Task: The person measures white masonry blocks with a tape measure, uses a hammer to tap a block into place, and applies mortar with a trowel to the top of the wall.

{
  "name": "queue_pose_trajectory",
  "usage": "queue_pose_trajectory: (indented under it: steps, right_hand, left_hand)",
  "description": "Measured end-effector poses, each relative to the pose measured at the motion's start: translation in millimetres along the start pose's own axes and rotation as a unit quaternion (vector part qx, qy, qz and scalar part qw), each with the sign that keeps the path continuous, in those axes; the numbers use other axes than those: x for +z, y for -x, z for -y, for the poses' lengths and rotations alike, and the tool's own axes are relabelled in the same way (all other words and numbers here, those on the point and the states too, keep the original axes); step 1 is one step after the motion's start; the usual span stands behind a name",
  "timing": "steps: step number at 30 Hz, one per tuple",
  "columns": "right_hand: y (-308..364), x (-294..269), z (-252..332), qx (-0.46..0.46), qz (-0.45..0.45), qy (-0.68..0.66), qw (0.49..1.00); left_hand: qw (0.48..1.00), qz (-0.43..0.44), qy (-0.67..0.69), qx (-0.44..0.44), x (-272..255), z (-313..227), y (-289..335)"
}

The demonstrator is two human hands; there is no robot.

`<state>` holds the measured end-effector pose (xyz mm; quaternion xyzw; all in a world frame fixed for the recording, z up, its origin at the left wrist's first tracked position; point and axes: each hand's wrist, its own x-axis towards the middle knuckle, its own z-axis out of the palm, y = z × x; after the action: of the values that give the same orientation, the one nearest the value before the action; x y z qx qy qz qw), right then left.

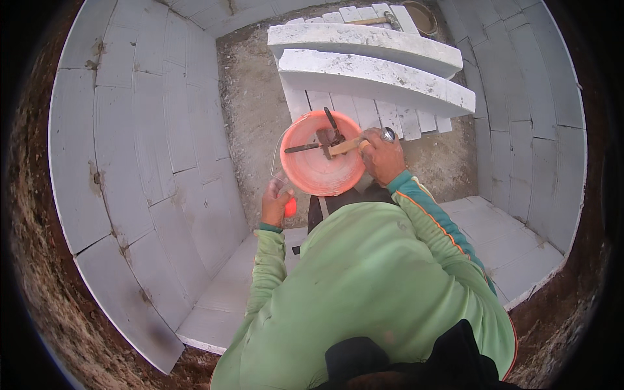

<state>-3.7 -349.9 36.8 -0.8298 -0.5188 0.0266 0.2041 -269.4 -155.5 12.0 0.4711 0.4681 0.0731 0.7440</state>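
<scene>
An orange bucket [305, 172] is in front of my body, its wire handle hanging at the left side. Inside lie tools with dark handles [303, 148] and a tool with a pale wooden handle [346, 147]. My right hand [385, 156] is closed at the bucket's right rim, round the end of that wooden handle. A shiny round metal piece [388, 134] shows beside its fingers; its kind is unclear. My left hand [273, 204], left of the bucket and below the wire handle, is closed on a small bright orange-red object [290, 207], mostly hidden by the fingers.
Beyond the bucket, two long white blocks [377, 81] lie across a row of white blocks [409, 123]. A hammer [374, 21] and a round brown container [421, 18] are at the far end. Pale block walls [149, 130] enclose the dirt floor [250, 97].
</scene>
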Motion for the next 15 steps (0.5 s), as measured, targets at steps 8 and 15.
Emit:
queue_pose_trajectory:
  steps: [8, 15]
  right_hand:
    - [-37.9, 89.6, 43.4, 0.004, 0.261, 0.204, 0.944]
    - [-62.3, 65.3, 43.8, 0.143, 0.425, 0.016, 0.894]
  left_hand:
    - [0.980, 0.185, 0.022, -0.064, -7.6, -60.9, -14.1]
    - [0.942, 0.295, 0.078, -0.138, 9.1, -107.8, -17.5]
